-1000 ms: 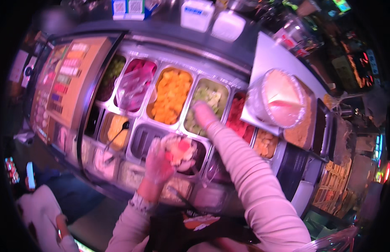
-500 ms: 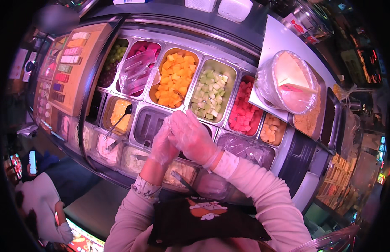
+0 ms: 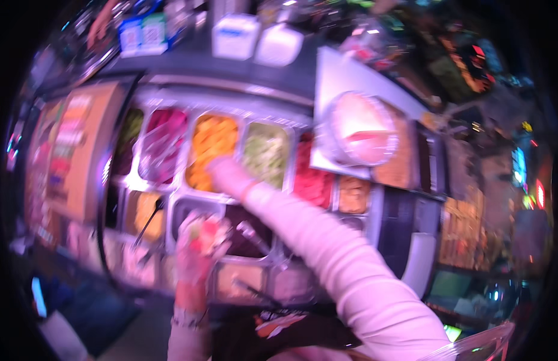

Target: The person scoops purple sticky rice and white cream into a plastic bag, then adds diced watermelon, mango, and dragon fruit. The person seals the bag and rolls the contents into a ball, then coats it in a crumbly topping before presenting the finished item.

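Note:
My left hand (image 3: 191, 263), in a clear plastic glove, is cupped over the front row of pans. In it lies a small heap of diced fruit (image 3: 208, 236), red and pale pieces, blurred. My right hand (image 3: 223, 173) reaches into the pan of orange fruit cubes (image 3: 214, 135), fingers down among them and smeared by motion. Pale green cubes (image 3: 267, 147) fill the pan to its right, with red cubes (image 3: 312, 177) beyond. A clear plastic lid or box (image 3: 161, 144) rests on the magenta fruit to the left.
A plastic-lined round tub (image 3: 358, 129) stands on a white board at the right. Two white containers (image 3: 235, 37) sit at the back. A dark spoon (image 3: 149, 224) leans in a yellow-filled pan. Wrapped pieces line a wooden tray (image 3: 98, 150) at far left.
My hands, together before, have parted. The right has gone forward into the orange cubes; the left has moved left and lower, its diced fruit now visible. The view has shifted and blurred.

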Demonstrator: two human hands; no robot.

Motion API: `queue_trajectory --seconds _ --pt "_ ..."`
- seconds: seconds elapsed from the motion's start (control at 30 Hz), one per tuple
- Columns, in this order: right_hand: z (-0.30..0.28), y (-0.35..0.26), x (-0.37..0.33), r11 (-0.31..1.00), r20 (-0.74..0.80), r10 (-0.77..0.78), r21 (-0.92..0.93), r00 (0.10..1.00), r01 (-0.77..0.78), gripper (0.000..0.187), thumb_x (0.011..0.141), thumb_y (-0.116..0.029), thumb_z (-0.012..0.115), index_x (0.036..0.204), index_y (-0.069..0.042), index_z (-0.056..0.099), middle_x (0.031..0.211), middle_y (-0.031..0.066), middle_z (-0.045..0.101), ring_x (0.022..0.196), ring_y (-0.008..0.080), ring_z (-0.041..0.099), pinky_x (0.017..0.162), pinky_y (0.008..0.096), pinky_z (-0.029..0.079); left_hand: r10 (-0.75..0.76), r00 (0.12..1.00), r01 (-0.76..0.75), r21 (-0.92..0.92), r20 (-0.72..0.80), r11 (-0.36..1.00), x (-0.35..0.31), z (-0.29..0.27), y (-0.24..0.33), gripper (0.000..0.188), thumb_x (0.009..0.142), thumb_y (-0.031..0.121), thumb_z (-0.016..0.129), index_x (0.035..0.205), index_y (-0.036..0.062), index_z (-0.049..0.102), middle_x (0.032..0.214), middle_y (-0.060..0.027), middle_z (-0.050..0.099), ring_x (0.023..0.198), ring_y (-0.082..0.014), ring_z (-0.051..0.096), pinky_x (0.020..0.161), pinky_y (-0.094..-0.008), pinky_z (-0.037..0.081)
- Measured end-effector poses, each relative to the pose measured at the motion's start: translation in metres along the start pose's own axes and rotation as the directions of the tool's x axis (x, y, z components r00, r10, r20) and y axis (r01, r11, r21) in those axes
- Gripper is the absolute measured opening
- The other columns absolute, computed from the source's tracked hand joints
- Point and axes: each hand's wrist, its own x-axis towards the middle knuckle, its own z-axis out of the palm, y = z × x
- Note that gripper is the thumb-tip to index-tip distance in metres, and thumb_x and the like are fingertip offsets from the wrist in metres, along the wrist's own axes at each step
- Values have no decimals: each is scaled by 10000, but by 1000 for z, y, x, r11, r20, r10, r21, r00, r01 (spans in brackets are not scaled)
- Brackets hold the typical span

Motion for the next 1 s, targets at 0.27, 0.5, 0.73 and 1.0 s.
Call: queue_trajectory --seconds 0.27,0.5,0.73,1.0 --pt "43 -21 36 975 311 -193 -46 931 218 163 814 -103 654 913 -88 783 944 144 749 964 375 714 825 474 574 63 998 -63 -94 -3 994 -22 -24 11 430 1057 371 522 1418 139 550 1265 -107 685 1093 -306 697 698 -485 652" --pt "71 -2 51 950 396 -258 -62 881 306 174 798 -116 656 907 -86 788 962 154 748 968 382 710 819 477 569 34 999 -34 -47 -8 998 -32 -32 36 439 1050 387 537 1396 118 570 1263 -107 684 1074 -298 698 752 -439 644" --pt "34 -17 47 980 416 -199 84 887 180 252 793 -60 646 1010 -90 770 1003 185 738 1010 396 698 861 495 546 -2 1000 1 -55 -19 998 -22 -25 58 444 1052 420 523 1383 124 537 1251 -176 668 1069 -380 693 703 -500 642" --pt "45 -11 50 972 393 -138 230 909 48 390 776 -29 647 1135 -138 752 1045 198 733 1043 408 687 900 465 542 -17 999 18 -32 46 999 -15 -24 51 505 1021 475 576 1422 175 510 1343 -158 631 1170 -395 661 804 -599 617"
